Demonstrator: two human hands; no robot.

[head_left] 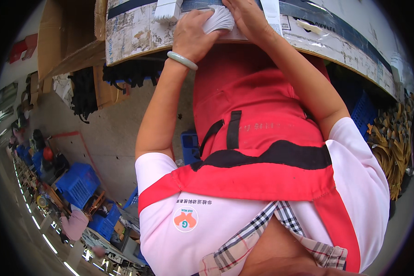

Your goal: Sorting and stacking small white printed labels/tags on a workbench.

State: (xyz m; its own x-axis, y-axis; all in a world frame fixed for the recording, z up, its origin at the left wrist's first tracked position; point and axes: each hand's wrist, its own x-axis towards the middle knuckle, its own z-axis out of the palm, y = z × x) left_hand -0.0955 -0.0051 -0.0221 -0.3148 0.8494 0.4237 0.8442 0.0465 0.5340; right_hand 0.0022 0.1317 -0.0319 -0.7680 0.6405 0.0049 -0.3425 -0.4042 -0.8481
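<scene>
My left hand (193, 34), with a pale green bangle (182, 60) on the wrist, is closed around a fanned stack of white paper cards (219, 19). The stack rests at the near edge of a worktable covered in worn cardboard (138, 32). My right hand (246, 16) lies against the stack's right side, fingers pressed on the cards. A white folded strip (167, 9) sits just left of my left hand and another white strip (272, 14) just right of my right hand. My red apron and pink shirt fill the lower picture.
An open cardboard box (64, 39) stands at the upper left, with black bundles (83, 92) under the table. Blue crates (78, 183) sit on the floor at left, another blue crate (364, 110) at right beside a heap of tan straps (394, 138). A person in pink (73, 224) works far off.
</scene>
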